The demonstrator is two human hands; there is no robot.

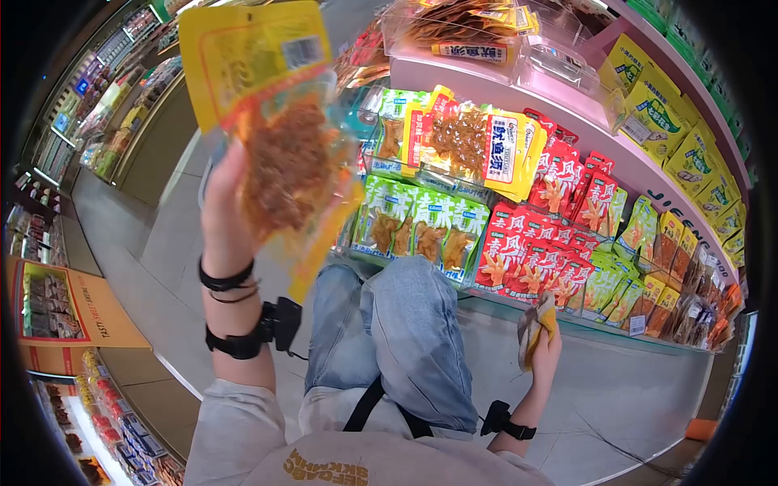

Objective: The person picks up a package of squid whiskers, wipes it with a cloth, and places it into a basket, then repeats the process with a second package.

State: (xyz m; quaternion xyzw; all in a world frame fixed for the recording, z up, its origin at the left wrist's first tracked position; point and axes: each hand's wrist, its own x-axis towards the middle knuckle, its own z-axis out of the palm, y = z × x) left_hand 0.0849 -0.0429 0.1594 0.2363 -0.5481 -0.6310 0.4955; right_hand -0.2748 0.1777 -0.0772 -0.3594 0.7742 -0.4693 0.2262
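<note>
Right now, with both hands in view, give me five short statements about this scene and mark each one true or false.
1. The left hand holds up a yellow packet. True.
2. The right hand is empty. False: the right hand grips a folded or bunched packet.
3. In the picture, red packets lie to the right of the raised yellow packet. True.
4. The person's trousers are black. False: they are light blue jeans.
5. A black strap is worn on the left forearm. True.
</note>
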